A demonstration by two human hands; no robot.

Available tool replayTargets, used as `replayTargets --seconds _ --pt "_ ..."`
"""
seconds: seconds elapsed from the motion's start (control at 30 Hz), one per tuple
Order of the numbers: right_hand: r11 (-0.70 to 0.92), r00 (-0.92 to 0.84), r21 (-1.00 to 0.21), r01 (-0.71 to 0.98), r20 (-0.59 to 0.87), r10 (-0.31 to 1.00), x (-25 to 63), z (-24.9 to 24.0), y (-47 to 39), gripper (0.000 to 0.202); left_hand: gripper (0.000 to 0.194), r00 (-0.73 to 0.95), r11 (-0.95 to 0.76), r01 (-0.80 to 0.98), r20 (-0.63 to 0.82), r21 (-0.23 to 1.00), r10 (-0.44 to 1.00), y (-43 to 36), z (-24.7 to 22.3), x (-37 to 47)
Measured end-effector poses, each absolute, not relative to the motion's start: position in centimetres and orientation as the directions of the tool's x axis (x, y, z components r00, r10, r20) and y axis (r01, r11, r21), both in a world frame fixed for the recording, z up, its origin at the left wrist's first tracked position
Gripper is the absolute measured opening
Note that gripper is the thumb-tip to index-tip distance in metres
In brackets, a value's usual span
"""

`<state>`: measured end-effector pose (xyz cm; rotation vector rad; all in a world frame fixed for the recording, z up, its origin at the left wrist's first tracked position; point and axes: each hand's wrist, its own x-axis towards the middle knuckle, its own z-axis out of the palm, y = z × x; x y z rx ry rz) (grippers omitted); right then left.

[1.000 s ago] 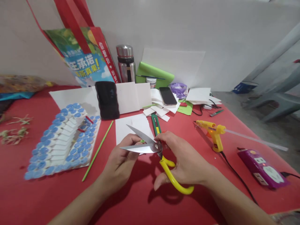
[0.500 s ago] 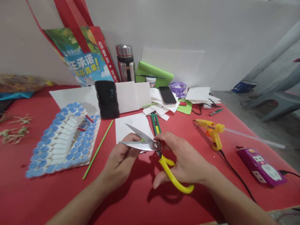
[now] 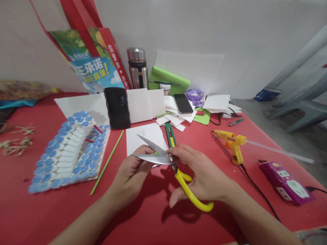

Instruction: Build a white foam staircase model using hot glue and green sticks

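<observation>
Pointing toward upper left, yellow-handled scissors [image 3: 163, 159], long axis aslant

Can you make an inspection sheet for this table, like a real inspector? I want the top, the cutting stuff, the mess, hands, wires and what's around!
Surface: red tabletop, crowded toward the back.
Job's things: scissors, open; a green piece shows in the gap.
Clutter: white scraps, a green cutter, a glue gun.
Hands: left hand pinches the green piece; right hand holds the scissors.
Cables: black cord trails from the glue gun.
Surroundings: pale wall behind, grey chair at right.
</observation>
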<state>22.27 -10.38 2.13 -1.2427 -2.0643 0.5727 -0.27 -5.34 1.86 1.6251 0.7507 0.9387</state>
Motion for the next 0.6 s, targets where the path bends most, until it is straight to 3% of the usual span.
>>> replayTargets --seconds 0.3,0.6 --pt "0.463 -0.317 -0.643 0.61 0.337 0.886 22.28 1.83 -10.49 0.087 0.023 0.458 -0.304 0.064 0.242 0.951 0.855 -5.26 1.41 -0.25" --pt "0.493 -0.302 -0.663 0.563 0.39 0.87 21.74 1.82 -10.69 0.083 0.025 0.439 -0.252 0.029 0.214 0.967 0.873 -5.46 1.57 -0.09"
